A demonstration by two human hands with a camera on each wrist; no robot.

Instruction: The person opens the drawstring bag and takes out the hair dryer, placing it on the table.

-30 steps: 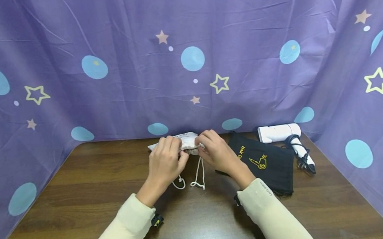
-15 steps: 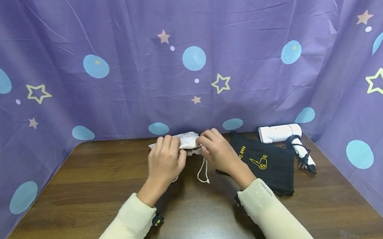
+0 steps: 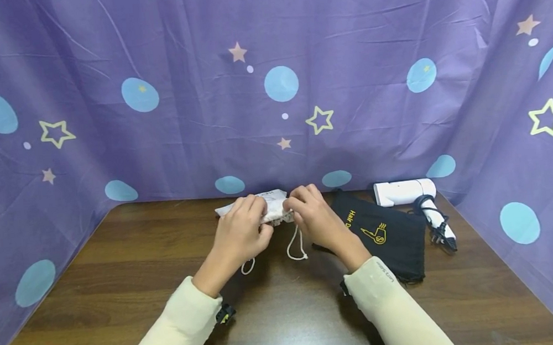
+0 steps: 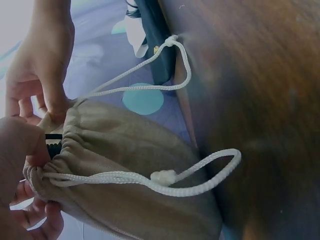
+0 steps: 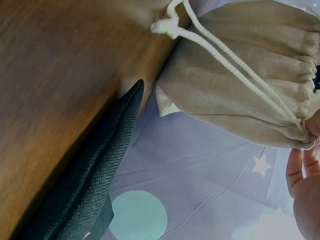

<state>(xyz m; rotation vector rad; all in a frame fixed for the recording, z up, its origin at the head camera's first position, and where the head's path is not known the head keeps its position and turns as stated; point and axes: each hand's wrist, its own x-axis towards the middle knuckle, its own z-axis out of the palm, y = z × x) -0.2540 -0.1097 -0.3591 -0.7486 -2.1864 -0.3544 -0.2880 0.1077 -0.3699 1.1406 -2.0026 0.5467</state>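
Observation:
A pale cloth drawstring bag (image 3: 273,205) stands at the back middle of the table, its gathered mouth toward me. At the left side of the mouth, my left hand (image 3: 243,228) grips the rim, with fingers reaching into the opening in the left wrist view. My right hand (image 3: 317,218) pinches the rim's opposite side. Knotted white cords (image 4: 195,187) hang from both sides of the bag. Inside the partly open mouth, a black coiled thing (image 4: 54,147) shows; its kind is hidden.
To the right lies a flat black pouch (image 3: 388,245) with a yellow hair dryer print. Beyond it is a white hair dryer (image 3: 403,192) with its black cord wrapped round the handle. A purple curtain (image 3: 192,130) encloses the wooden table (image 3: 117,282).
Both hands keep hold of the bag's mouth and shift a little. The right cord loop has swung right; the left one has moved slightly left.

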